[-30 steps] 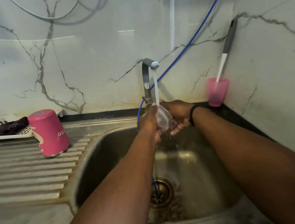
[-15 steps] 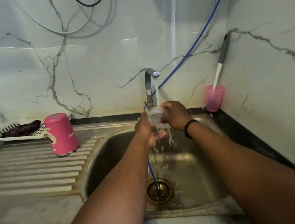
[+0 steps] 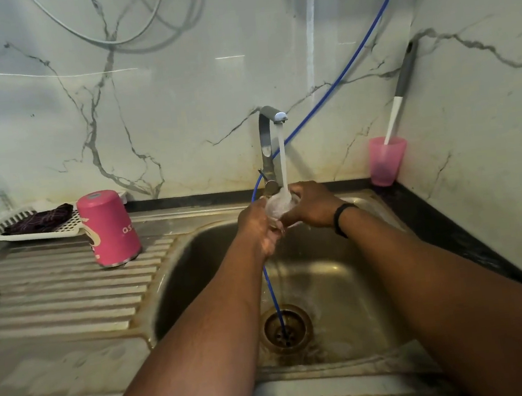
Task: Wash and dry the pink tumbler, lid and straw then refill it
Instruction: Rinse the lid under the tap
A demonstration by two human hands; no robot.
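Now the clear round plastic lid (image 3: 278, 204) sits squarely under the tap's stream (image 3: 282, 156), lower than half a second ago, gripped by both the left hand (image 3: 261, 227) and the right hand (image 3: 311, 205); rinsing continues. Upended, the pink metal tumbler (image 3: 108, 228) drains on the steel draining board (image 3: 53, 303).

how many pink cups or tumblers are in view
2. The pink tumbler stands upside down on the draining board, left of the sink. A smaller pink cup sits in the back right corner with a brush in it. None others visible.
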